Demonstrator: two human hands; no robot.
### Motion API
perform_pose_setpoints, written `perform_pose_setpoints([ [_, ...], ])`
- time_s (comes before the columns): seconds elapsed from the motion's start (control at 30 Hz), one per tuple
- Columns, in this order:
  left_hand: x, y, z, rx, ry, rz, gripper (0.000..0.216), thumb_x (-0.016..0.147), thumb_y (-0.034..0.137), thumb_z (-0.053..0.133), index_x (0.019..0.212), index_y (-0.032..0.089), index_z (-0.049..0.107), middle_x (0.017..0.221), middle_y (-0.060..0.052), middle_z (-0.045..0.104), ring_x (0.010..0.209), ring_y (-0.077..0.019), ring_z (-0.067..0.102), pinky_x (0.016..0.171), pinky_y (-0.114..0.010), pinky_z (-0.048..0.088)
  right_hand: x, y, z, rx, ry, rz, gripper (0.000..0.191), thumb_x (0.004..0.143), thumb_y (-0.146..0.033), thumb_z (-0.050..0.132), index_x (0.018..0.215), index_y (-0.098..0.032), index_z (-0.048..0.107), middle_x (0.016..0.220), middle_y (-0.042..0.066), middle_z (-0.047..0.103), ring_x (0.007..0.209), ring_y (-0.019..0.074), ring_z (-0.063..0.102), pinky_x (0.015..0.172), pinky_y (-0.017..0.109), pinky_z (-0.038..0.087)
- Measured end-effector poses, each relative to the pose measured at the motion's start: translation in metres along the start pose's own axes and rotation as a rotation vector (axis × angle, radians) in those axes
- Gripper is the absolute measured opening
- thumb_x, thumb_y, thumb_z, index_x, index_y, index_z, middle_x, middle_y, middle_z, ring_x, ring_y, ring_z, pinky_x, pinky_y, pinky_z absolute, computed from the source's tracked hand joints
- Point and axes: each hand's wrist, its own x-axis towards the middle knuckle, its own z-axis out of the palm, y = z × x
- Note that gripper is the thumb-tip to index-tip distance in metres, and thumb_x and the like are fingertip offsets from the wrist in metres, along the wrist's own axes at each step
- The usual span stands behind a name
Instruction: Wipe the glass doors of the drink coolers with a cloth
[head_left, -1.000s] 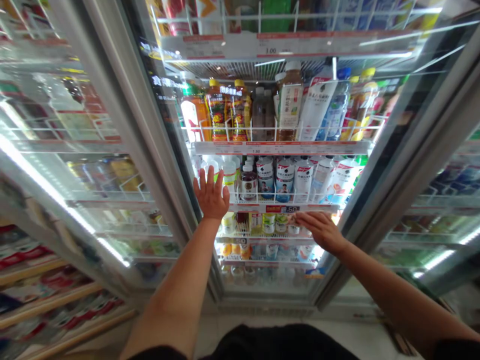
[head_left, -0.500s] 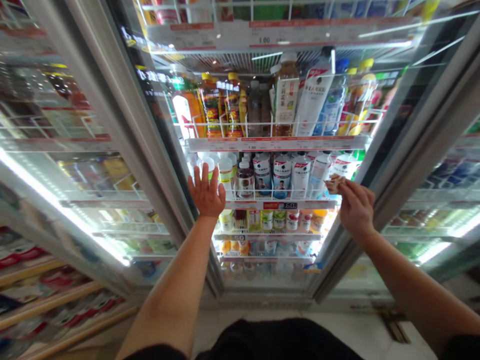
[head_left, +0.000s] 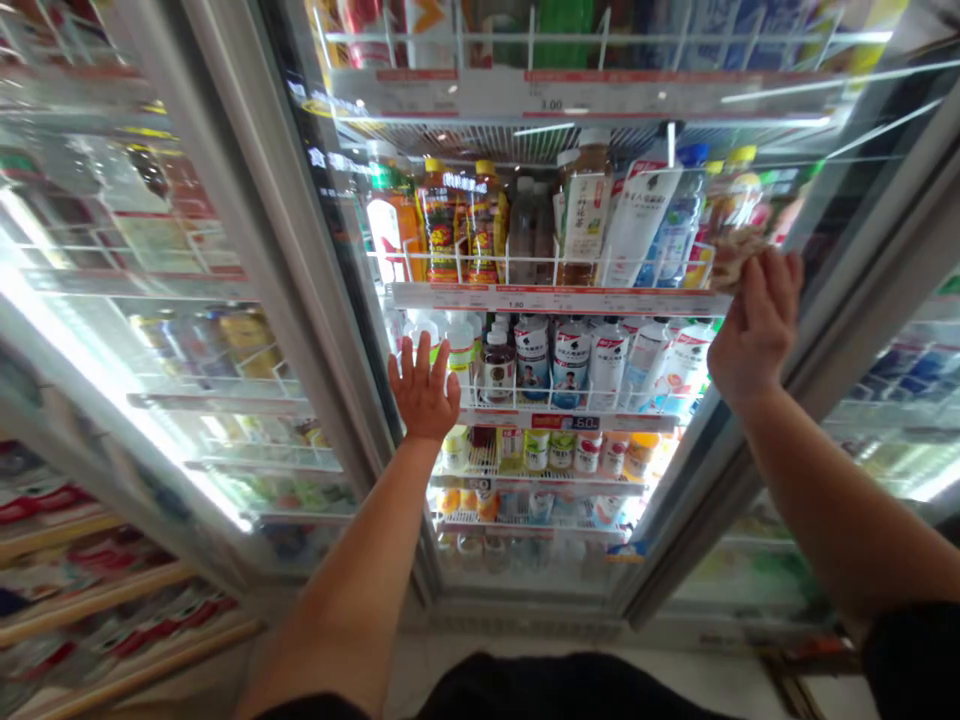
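I face a drinks fridge with a glass door (head_left: 525, 560). My left hand (head_left: 424, 395) lies flat on the glass near the door's left edge, fingers spread, level with a shelf of white-labelled bottles (head_left: 570, 355). My right hand (head_left: 754, 330) is raised to the door's upper right, fingers closed over a crumpled brownish cloth or paper (head_left: 729, 265) pressed on the glass. That hand sits in front of the shelf rail (head_left: 555, 298) under the tea and juice bottles (head_left: 577, 215).
Closed glass fridge doors stand on both sides, one at the left (head_left: 150, 300) and one at the right (head_left: 900, 400). A metal door frame (head_left: 720, 470) runs diagonally under my right arm. Wooden shelves of packets (head_left: 90, 590) are at the lower left.
My right hand has moved with the crumpled cloth from the lower middle of the glass up and to the right. My left hand has stayed flat in the same place.
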Motion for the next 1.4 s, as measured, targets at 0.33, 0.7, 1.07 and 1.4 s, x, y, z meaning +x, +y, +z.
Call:
perform_pose_setpoints([
  [0.33,-0.001,-0.001,0.001,-0.09,-0.037,-0.037,0.051,0.096,0.035,0.045,0.145,0.024,0.047,0.156,-0.008,0.04,0.153,-0.0241,0.016,0.126,-0.051,0.007,0.005,-0.065,0.027,0.151,-0.459,-0.351,0.05,0.101,-0.021,0.04,0.148,-0.036,0.044,0.146,-0.002,0.056,0.143,0.0234,0.043,0.117,0.05,0.043],
  [0.7,-0.001,0.0,0.001,-0.055,-0.008,-0.018,0.05,0.096,0.035,0.045,0.145,0.025,0.048,0.156,-0.006,0.041,0.153,-0.021,0.016,0.126,-0.047,0.009,0.071,-0.096,0.063,0.146,-0.416,-0.247,0.05,0.104,-0.032,0.024,0.152,-0.034,0.037,0.15,-0.002,0.051,0.149,0.0241,0.032,0.123,0.055,0.031],
  [1.07,0.0,0.002,-0.002,-0.102,-0.063,-0.072,0.049,0.095,0.035,0.044,0.142,0.025,0.052,0.155,-0.005,0.042,0.153,-0.0207,0.016,0.127,-0.046,0.007,0.049,-0.154,0.088,0.234,-0.559,-0.424,0.057,0.101,-0.017,0.027,0.154,-0.036,0.032,0.152,-0.003,0.049,0.149,0.0225,0.033,0.123,0.051,0.03],
  [1.4,-0.001,0.0,0.001,-0.09,-0.025,-0.037,0.047,0.096,0.036,0.044,0.142,0.025,0.051,0.154,-0.007,0.045,0.153,-0.0202,0.015,0.127,-0.048,0.009,0.033,-0.213,0.1,0.186,-0.872,-0.519,0.05,0.101,-0.016,0.03,0.149,-0.028,0.039,0.16,-0.007,0.036,0.152,0.0165,0.024,0.127,0.041,0.021],
])
